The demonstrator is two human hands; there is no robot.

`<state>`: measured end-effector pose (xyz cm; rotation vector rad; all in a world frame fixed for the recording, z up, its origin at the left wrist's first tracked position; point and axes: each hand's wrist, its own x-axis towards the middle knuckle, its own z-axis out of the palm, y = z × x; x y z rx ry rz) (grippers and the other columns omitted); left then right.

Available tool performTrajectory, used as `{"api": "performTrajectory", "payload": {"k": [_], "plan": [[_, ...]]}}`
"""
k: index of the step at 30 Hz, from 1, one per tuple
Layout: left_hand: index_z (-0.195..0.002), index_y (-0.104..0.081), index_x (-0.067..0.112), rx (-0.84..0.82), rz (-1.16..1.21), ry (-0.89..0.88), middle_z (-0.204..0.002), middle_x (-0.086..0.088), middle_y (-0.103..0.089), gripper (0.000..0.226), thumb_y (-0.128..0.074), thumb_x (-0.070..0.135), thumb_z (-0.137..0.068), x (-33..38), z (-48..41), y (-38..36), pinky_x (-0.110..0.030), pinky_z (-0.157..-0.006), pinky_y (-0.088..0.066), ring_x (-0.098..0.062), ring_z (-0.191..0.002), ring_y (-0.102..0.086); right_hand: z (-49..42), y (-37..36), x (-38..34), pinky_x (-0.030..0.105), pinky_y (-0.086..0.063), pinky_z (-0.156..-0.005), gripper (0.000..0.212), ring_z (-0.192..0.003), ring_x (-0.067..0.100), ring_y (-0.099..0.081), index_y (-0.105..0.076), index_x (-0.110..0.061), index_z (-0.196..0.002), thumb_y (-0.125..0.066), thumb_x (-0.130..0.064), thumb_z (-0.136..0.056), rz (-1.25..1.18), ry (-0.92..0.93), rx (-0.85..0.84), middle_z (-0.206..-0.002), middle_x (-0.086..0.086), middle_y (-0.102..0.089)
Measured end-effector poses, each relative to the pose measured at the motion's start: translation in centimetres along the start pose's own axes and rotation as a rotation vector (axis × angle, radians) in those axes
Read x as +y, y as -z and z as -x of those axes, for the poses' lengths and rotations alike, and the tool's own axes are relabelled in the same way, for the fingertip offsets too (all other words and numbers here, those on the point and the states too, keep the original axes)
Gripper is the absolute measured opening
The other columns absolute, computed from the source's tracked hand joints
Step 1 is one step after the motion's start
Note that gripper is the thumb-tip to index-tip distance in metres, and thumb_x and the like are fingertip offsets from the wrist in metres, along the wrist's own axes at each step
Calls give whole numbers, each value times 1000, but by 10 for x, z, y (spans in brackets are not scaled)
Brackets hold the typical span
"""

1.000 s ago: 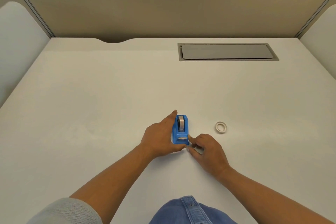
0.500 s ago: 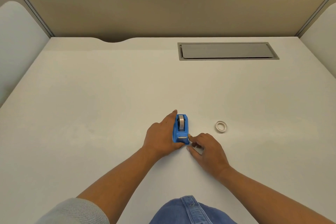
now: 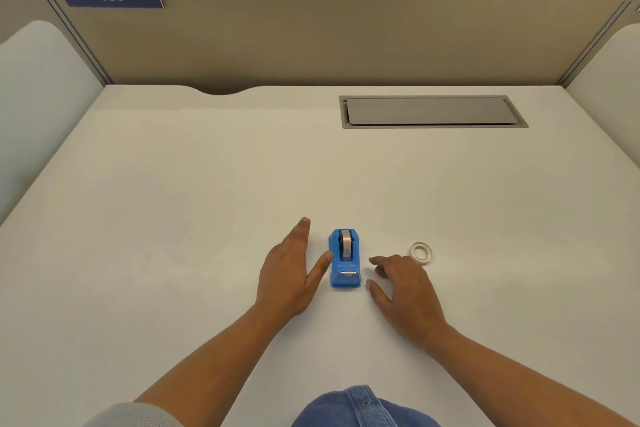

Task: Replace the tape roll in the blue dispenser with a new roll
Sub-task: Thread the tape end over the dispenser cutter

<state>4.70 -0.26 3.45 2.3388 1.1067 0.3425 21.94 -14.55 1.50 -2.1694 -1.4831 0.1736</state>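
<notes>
We keep our left hand (image 3: 289,274) open at 9 o'clock of the dispenser (image 3: 345,258), thumb touching its side, probably to steady it. Our right hand (image 3: 403,288) is at 3 o'clock, loose, holding nothing. The dispenser is blue with a grey roll (image 3: 345,245) inside. A spare roll (image 3: 421,252) lies flat further at 3 o'clock on the desk (image 3: 207,201).

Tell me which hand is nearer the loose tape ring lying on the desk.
Right. The right hand rests open just near-left of the loose tape ring, with a small gap. The left hand lies beyond the blue dispenser, on its far side from the ring.
</notes>
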Motion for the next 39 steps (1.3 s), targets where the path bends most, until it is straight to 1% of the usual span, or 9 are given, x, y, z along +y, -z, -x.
{"api": "performTrajectory", "payload": {"k": [3, 5, 7, 10, 14, 18, 27, 35, 39], "plan": [[-152, -10, 22, -8, -103, 27, -161, 5, -14, 69, -26, 58, -95, -13, 2, -10, -29, -116, -14, -12, -146, -17, -3, -1, 6, 27, -40, -96, 40, -113, 16, -56, -57, -23, -122, -48, -42, -89, 65, -21, -35, -122, -5, -62], [-152, -6, 20, -52, -165, 22, -162, 4, -8, 74, -12, 62, -91, -20, 3, -17, -27, -117, -4, -11, -148, -8, -2, -4, 7, 24, -25, -108, 46, -134, 12, -40, -48, -22, -135, -44, -41, -93, 65, -41, -94, -143, -9, -46], [-152, -2, 20, -87, -207, 8, -162, 4, -3, 82, 5, 67, -85, -24, 5, -23, -27, -117, 3, -9, -148, 1, -1, -8, 6, 21, -11, -114, 55, -142, 6, -21, -35, -20, -144, -32, -44, -95, 88, -23, -153, -152, -12, -26], [-151, 2, 22, -103, -255, -25, -162, 6, 3, 88, 22, 65, -77, -27, 10, -28, -28, -118, 7, -5, -143, 14, 0, -11, 5, 20, 5, -115, 65, -142, 2, -2, -17, -18, -149, -13, -49, -92, 149, 5, -234, -154, -12, -6], [-151, 4, 22, -105, -296, -33, -161, 6, 6, 80, 19, 58, -81, -26, 14, -30, -30, -119, 6, -10, -147, 10, -1, -10, 4, 18, 9, -115, 66, -143, 2, 3, -12, -17, -150, -5, -45, -91, 140, -13, -261, -156, -9, -4], [-150, 5, 22, -95, -300, -38, -158, 9, 11, 74, 15, 54, -85, -24, 13, -30, -28, -116, 10, -6, -142, 16, 0, -10, 2, 15, 14, -112, 65, -142, 3, 3, -13, -15, -149, -3, -41, -91, 146, -13, -265, -158, -6, -7], [-145, 15, 26, -78, -310, -38, -155, 11, 17, 61, 1, 49, -91, -27, 14, -31, -27, -115, 12, -4, -142, 17, 0, -9, 2, 19, 10, -114, 68, -141, 1, 8, -9, -18, -150, 3, -43, -87, 138, -21, -271, -154, -12, 3], [-142, 18, 25, -93, -275, -12, -153, 11, 18, 64, 8, 52, -85, -24, 12, -28, -23, -113, 15, -3, -140, 18, -2, -7, -3, 8, 22, -105, 71, -140, 1, 8, -8, -15, -150, 5, -43, -86, 143, -2, -267, -154, -9, 3], [-143, 16, 23, -88, -238, -9, -153, 11, 18, 68, 8, 53, -83, -21, 7, -25, -21, -114, 13, -3, -140, 18, -10, -2, -5, 7, 22, -104, 70, -142, 4, 5, -9, -12, -149, 3, -40, -86, 129, -8, -198, -154, -7, 3]]}}
